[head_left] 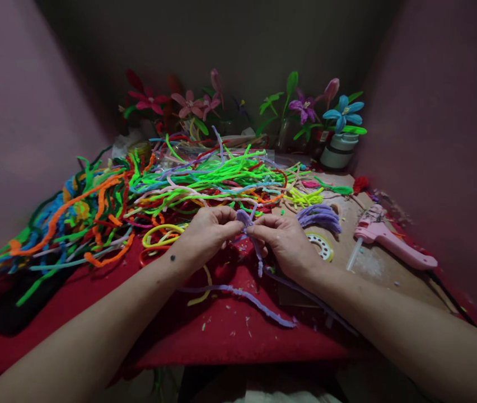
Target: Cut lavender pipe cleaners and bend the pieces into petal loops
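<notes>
Between my two hands is a lilac pipe cleaner (pixel 258 258), with a bent loop at its top and a tail hanging down. My left hand (pixel 211 230) pinches the looped end between thumb and fingers. Close against it, my right hand (pixel 283 240) is closed on the same piece, thumb and forefinger together. Another lilac pipe cleaner (pixel 259 308) lies loose on the red cloth below the hands. Just beyond my right hand rests a bundle of bent lilac pipe cleaners (pixel 320 217).
A tangled heap of coloured pipe cleaners (pixel 221 176) spreads behind and to the left. A pink glue gun (pixel 393 240) lies on cardboard at right, near a round white-and-yellow spool (pixel 321 246). Yellow-handled scissors (pixel 160 235) sit left of centre. Pipe-cleaner flowers (pixel 343 113) stand along the back.
</notes>
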Tool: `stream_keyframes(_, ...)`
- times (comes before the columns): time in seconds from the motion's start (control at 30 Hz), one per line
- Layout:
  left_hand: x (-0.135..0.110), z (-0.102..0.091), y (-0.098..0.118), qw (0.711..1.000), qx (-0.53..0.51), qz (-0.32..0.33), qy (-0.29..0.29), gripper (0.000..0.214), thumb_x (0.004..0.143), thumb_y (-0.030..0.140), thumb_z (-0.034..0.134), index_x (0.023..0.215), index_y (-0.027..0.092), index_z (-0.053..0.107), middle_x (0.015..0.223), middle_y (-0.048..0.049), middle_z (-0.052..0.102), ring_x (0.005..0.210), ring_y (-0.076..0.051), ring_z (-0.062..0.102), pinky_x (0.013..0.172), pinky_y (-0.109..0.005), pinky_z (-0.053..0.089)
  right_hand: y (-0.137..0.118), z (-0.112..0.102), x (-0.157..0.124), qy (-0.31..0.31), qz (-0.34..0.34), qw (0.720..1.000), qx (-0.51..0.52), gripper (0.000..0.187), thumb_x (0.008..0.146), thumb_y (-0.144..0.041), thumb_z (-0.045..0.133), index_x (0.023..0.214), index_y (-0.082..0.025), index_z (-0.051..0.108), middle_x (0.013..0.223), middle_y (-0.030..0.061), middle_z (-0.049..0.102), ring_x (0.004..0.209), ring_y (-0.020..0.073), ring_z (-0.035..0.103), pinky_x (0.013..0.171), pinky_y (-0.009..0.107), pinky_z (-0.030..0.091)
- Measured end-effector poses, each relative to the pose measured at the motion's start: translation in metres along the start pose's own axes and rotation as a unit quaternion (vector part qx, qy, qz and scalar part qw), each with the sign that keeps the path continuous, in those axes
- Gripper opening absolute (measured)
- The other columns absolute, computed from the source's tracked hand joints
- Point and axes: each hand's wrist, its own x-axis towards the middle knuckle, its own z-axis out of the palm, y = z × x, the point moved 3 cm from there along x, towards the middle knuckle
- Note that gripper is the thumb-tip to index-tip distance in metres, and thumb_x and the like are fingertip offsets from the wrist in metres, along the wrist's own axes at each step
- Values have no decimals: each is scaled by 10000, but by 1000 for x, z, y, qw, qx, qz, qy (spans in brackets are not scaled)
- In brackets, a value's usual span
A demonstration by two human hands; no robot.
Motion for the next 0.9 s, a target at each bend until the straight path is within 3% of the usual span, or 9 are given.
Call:
stream_keyframes(0.23, 1, 0, -1, 999, -28, 6, -17, 95, 701, 225, 571, 678, 134, 582, 554, 37, 509, 480, -78, 427, 505, -218, 351, 1, 0, 2, -2, 6, 1000, 14, 180, 686, -231, 586, 536, -178, 501, 393, -66, 438, 357, 75, 371, 385, 229, 262)
stream_keyframes(0.43, 3, -4, -5, 995, -96, 22, -9, 116, 695, 249, 623, 721, 139, 598, 607, 32, 540, 500, -71, 439, 499, -203, 343, 7, 1, 5, -53, 39, 996, 57, 216, 683, -324, 621, 567, -172, 523, 418, -56, 462, 341, 76, 396, 356, 222, 245)
stream_keyframes(0.53, 4, -5, -8, 993, -117, 8, -11, 135, 687, 260, 646, 692, 135, 594, 589, 32, 534, 490, -67, 432, 496, -204, 337, 10, 0, 6, -72, 45, 994, 65, 210, 682, -308, 627, 559, -170, 526, 423, -52, 471, 341, 76, 401, 356, 224, 241)
stream_keyframes(0.63, 4, -4, -8, 992, -125, -3, -31, 177, 688, 285, 660, 780, 138, 625, 671, 7, 583, 523, -80, 464, 510, -212, 348, 12, 0, 6, -81, 47, 994, 64, 193, 692, -280, 614, 558, -172, 526, 421, -51, 473, 337, 75, 386, 352, 229, 224)
stream_keyframes(0.9, 3, -3, -5, 997, -69, 2, -23, 210, 670, 313, 686, 756, 133, 621, 595, 37, 535, 463, -53, 406, 461, -197, 308, 10, -1, 7, -45, 55, 990, 120, 125, 670, -260, 636, 623, -159, 578, 430, -54, 476, 352, 75, 397, 364, 220, 261)
